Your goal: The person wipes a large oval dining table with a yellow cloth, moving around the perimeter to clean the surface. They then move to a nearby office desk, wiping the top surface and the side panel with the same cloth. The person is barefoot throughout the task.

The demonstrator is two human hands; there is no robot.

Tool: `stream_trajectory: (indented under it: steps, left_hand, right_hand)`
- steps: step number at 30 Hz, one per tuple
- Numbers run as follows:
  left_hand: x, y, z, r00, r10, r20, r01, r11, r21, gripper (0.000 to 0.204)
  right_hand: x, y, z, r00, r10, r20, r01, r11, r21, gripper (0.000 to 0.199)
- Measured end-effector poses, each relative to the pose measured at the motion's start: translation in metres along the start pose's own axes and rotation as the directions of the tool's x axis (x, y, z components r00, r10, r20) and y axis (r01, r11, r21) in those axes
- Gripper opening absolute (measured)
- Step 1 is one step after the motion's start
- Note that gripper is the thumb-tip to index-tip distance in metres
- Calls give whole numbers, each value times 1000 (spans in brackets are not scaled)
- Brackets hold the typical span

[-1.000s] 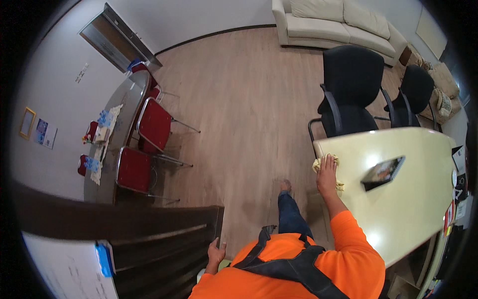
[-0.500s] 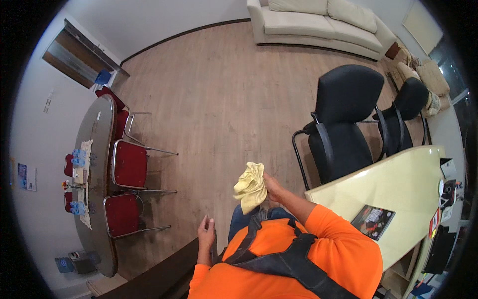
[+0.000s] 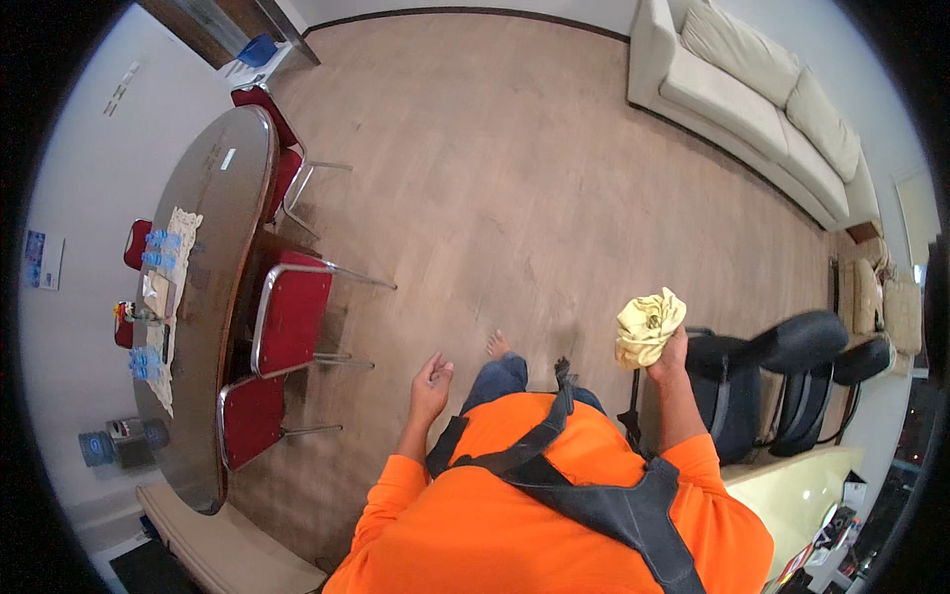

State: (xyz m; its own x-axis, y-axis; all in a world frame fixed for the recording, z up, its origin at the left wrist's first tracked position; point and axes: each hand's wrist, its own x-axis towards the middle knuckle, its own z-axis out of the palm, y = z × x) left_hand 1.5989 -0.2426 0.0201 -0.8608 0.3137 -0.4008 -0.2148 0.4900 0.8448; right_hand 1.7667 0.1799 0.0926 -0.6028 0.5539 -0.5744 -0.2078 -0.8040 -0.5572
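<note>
A crumpled yellow cloth (image 3: 648, 329) is bunched in my right hand (image 3: 672, 358), held out to the right beside the black office chairs. The fingers under the cloth are mostly hidden by it. Out in front of my body, my left hand (image 3: 430, 384) hangs over the wooden floor with fingers loosely bent and slightly apart, touching nothing. Nearest to it on the left are red chairs (image 3: 294, 315) with metal legs.
An oval dark table (image 3: 223, 183) at left bears a lace runner and several water bottles. A cream sofa (image 3: 732, 104) stands at the far right. Black chairs (image 3: 720, 396) and a pale yellow desk (image 3: 792, 485) are close on my right. Wooden floor (image 3: 475, 178) stretches ahead.
I have walked forward and turned left, so the desk and black chairs now lie lower right. My right hand has swung outward to the right with the cloth.
</note>
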Motion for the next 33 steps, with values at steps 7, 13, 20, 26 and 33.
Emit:
stream_trajectory:
  steps: [7, 13, 20, 26, 33]
  left_hand:
    - [170, 132, -40, 990, 136, 33, -136, 991, -14, 51]
    - [281, 158, -52, 991, 131, 29, -131, 991, 2, 53]
    - [347, 146, -131, 957, -218, -192, 254, 948, 191, 57]
    - [389, 149, -173, 852, -411, -324, 490, 845, 214, 60]
    - [458, 56, -153, 753, -640, -152, 644, 765, -26, 65]
  right_hand:
    - [102, 13, 124, 998, 25, 52, -21, 997, -74, 49]
    - [221, -3, 188, 999, -17, -36, 16, 1000, -11, 49]
    - [380, -45, 287, 992, -104, -74, 108, 993, 52, 49]
    - [495, -39, 425, 993, 49, 108, -40, 996, -84, 51]
    - [594, 14, 586, 907, 195, 373, -179, 981, -76, 50]
